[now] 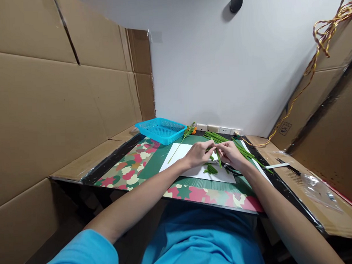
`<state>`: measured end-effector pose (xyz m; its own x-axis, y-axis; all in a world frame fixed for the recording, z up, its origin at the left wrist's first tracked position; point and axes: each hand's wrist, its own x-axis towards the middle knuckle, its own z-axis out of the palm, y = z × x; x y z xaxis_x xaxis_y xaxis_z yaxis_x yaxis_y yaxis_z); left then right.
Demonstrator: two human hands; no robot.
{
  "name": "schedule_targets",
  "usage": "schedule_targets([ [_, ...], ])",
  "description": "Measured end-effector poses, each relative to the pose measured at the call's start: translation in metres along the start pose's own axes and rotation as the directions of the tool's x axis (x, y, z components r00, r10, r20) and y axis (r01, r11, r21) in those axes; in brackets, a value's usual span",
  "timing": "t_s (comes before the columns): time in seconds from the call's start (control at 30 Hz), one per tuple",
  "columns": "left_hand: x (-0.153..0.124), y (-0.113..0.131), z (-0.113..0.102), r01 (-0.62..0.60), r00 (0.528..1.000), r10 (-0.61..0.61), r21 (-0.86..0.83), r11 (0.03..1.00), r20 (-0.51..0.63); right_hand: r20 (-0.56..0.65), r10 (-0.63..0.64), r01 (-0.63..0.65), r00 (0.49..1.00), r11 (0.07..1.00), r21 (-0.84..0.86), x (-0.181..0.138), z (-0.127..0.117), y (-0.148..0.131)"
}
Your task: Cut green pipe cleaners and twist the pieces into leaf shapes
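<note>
My left hand [200, 152] and my right hand [229, 152] meet over the white sheet [176, 152], fingertips pinched close together. Between them is a green fuzzy stem, like a pipe cleaner [219, 159], with one end hanging below the right fingers. Short bent green pieces [211, 169] lie on the sheet just under my hands. Beneath my right hand are what look like scissors [233, 170], partly hidden by the hand and wrist. Longer green pipe cleaners [243, 149] lie beyond and to the right of my hands.
A blue plastic basket [161, 132] stands at the back left. Beside it lies a green stemmed piece [185, 136] near something orange [194, 130]. Sockets [213, 128] line the wall. On the right are a black pen-like tool [292, 168] and a clear plastic bag [321, 192]. Cardboard walls [62, 113] flank the table.
</note>
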<state>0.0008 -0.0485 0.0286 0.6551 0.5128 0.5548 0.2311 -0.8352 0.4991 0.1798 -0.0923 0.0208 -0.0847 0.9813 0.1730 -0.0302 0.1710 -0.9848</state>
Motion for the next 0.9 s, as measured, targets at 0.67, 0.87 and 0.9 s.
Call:
schedule_targets([
  [0.67, -0.003, -0.016, 0.013, 0.164, 0.983, -0.175, -0.165, 0.973, -0.054, 0.038, -0.142, 0.147, 0.989, 0.955, -0.258, 0.013, -0.004, 0.021],
  [0.87, -0.003, -0.017, 0.015, 0.17, 0.983, -0.181, -0.21, 0.963, -0.037, 0.055, -0.17, 0.178, 0.984, 0.924, -0.337, 0.011, -0.002, 0.019],
  [0.9, -0.002, -0.018, 0.015, 0.174, 0.982, -0.187, -0.228, 0.958, -0.036, 0.048, -0.183, 0.188, 0.982, 0.915, -0.356, 0.01, -0.001, 0.018],
])
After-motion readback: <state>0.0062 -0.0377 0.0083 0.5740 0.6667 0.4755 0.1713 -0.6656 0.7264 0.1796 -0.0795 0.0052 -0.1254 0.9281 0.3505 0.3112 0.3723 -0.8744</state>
